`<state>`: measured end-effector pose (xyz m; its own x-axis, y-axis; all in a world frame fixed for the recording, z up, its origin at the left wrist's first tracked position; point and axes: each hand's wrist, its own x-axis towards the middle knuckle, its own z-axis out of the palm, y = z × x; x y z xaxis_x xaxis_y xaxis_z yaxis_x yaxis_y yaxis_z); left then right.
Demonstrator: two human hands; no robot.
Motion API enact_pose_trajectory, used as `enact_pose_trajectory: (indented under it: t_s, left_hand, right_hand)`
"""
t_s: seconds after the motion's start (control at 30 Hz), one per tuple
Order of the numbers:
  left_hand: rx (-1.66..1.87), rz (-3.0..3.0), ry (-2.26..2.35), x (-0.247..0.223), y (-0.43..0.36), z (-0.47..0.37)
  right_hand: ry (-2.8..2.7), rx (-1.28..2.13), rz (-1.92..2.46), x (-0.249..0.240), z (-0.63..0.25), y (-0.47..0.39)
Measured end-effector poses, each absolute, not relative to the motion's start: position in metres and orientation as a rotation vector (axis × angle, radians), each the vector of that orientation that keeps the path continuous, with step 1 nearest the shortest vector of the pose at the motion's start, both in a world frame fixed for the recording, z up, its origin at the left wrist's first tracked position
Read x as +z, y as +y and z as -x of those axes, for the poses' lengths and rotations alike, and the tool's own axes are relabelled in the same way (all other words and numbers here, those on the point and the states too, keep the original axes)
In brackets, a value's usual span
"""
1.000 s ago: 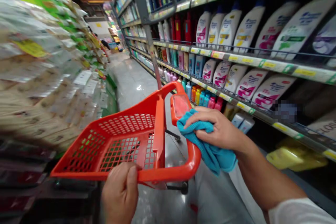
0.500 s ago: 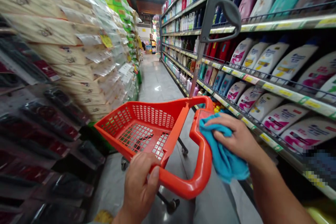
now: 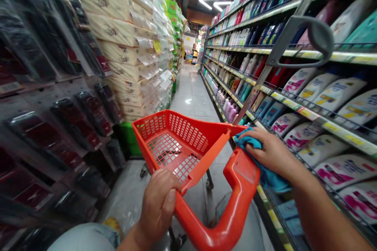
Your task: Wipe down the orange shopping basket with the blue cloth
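A red plastic shopping cart [image 3: 215,160] with a slotted, grid-bottomed basket stands in front of me. My left hand [image 3: 160,202] is wrapped round the left side of its tubular handle, by the basket's near corner. At the far right end of the handle, where it bends toward the basket, my right hand [image 3: 272,153] presses a blue cloth [image 3: 275,178] onto the red plastic. Part of the cloth hangs down on the outer side. A metal pole with a grey loop grip [image 3: 306,43] rises behind the cart's right corner.
Shelves of shampoo bottles [image 3: 306,137] line the right side, close to my right arm. Stacked wrapped packs [image 3: 118,47] and hanging dark packaged goods [image 3: 82,117] fill the left. A grey tiled aisle [image 3: 191,90] runs ahead. My knees show at the bottom.
My right hand has slid the cloth forward along the handle from its flat right section to the far bend. The view has turned left. My left hand keeps its grip.
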<state>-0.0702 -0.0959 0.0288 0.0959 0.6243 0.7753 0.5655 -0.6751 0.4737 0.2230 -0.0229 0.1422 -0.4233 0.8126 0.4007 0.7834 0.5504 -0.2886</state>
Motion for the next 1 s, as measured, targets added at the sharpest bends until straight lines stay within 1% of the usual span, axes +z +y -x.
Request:
enact_pose_trajectory:
  t_s: [0.13, 0.17, 0.23, 0.33, 0.4, 0.47, 0.63, 0.7, 0.77, 0.8, 0.9, 0.93, 1.0]
  left_hand:
    - [1.679, -2.257, 1.219, 0.025, -0.1, 0.075]
    - [1.693, -2.247, 1.216, 0.025, -0.102, 0.077]
    - [1.701, -2.236, 1.216, 0.023, -0.104, 0.08]
    - [1.7, -2.244, 1.203, 0.02, -0.107, 0.084]
    - [1.724, -2.244, 1.192, 0.019, -0.111, 0.086]
    - [1.739, -2.239, 1.197, 0.018, -0.114, 0.088]
    - [1.732, -2.225, 1.226, 0.017, -0.12, 0.094]
    - [1.728, -2.224, 1.208, 0.018, -0.121, 0.096]
    - [1.72, -2.224, 1.194, 0.018, -0.121, 0.098]
    - [1.713, -2.224, 1.187, 0.018, -0.122, 0.099]
    - [1.754, -2.2, 1.165, 0.016, -0.122, 0.099]
    - [1.787, -2.183, 1.156, 0.015, -0.122, 0.099]
    - [1.841, -2.155, 1.138, 0.013, -0.121, 0.098]
  right_hand:
    - [-2.678, 0.322, 0.884, 0.154, -0.2, -0.03]
    - [-2.734, 0.36, 0.848, 0.156, -0.196, -0.025]
    - [-2.786, 0.34, 0.945, 0.157, -0.195, 0.0]
    - [-2.873, 0.177, 1.2, 0.151, -0.204, 0.053]
    - [-2.957, 0.11, 1.3, 0.146, -0.203, 0.071]
    - [-3.059, 0.182, 1.232, 0.144, -0.187, 0.063]
    - [-3.178, 0.675, 0.561, 0.152, -0.118, -0.013]
    - [-3.176, 0.835, 0.387, 0.155, -0.105, -0.022]
    - [-3.187, 0.927, 0.382, 0.156, -0.108, -0.01]
    - [-3.197, 0.924, 0.472, 0.155, -0.114, -0.001]
    - [-3.224, 0.774, 0.791, 0.152, -0.128, 0.015]
    - [-3.22, 0.734, 0.809, 0.151, -0.127, 0.012]
    - [-3.219, 0.815, 0.612, 0.149, -0.117, -0.004]
